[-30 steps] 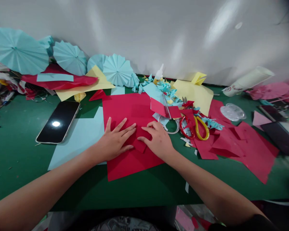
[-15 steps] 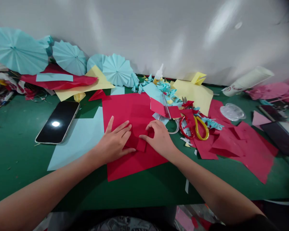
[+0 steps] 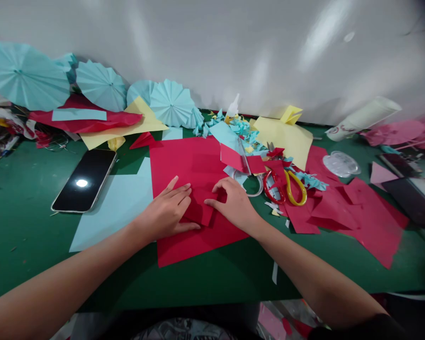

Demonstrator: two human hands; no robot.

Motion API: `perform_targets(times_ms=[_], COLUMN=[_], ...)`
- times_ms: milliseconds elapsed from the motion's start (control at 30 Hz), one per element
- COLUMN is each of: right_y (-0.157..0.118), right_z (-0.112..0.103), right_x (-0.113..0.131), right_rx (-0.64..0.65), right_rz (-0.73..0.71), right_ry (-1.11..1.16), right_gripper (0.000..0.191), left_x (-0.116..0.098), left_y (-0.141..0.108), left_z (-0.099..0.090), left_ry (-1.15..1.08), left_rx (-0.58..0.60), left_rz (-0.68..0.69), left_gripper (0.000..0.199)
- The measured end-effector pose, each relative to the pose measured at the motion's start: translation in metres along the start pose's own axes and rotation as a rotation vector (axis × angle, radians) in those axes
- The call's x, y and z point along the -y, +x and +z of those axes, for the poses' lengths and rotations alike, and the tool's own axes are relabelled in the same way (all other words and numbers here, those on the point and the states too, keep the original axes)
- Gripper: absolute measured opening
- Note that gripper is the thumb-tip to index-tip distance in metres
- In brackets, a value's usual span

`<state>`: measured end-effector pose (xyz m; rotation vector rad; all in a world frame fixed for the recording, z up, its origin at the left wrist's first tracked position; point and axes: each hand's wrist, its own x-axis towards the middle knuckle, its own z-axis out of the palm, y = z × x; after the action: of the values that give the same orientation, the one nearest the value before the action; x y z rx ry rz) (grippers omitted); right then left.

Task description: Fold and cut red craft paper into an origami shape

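Observation:
A small folded red paper (image 3: 202, 212) lies on top of a large red sheet (image 3: 173, 160) in front of me. My left hand (image 3: 170, 208) rests on its left part, thumb stretched out along the near edge and the other fingers pointing up and right. At its right edge, my right hand (image 3: 232, 200) is curled, with thumb and forefinger bent toward each other at the paper. Light blue paper (image 3: 109, 203) sticks out from under the left side of the red sheet.
A phone (image 3: 85, 182) lies at the left. Pleated blue paper fans (image 3: 172, 104) line the wall. Red-handled scissors (image 3: 272, 186), yellow-handled scissors (image 3: 295, 188), paper scraps and red sheets (image 3: 368, 217) spread at the right. A glue bottle (image 3: 233, 106) stands at the back.
My left hand's fingers have drawn closer together, and the forefinger has moved right. The small red paper has turned slightly, its near edge lower. My right hand has hardly moved.

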<state>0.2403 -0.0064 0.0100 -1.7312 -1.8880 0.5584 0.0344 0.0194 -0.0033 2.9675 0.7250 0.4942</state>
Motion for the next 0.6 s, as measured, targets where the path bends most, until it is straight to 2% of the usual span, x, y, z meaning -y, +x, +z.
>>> perform_targets(times_ms=[267,333,433,600], right_y=[0.0,-0.0002,-0.0003,-0.0003], right_z=[-0.0065,-0.0065,-0.0045,0.0002], right_x=[0.0067,0.0065,0.0036,-0.0014], right_rx=[0.061,0.034,-0.035,-0.03], right_rz=[0.055,0.064,0.018,-0.01], right_ry=[0.196,0.209,0.095,-0.055], right_gripper=[0.015,0.013,0.008,0.015], left_x=[0.0005,0.0005,0.0007,0.0012], left_y=[-0.0002,0.0,-0.0001,-0.0006], left_z=[0.0023,0.0025,0.0034,0.0035], left_ry=[0.043,0.041,0.03,-0.014], left_rx=[-0.017,-0.024,-0.031,-0.031], left_rz=[0.003,0.0,-0.011,-0.022], left_gripper=[0.052,0.053,0.054,0.062])
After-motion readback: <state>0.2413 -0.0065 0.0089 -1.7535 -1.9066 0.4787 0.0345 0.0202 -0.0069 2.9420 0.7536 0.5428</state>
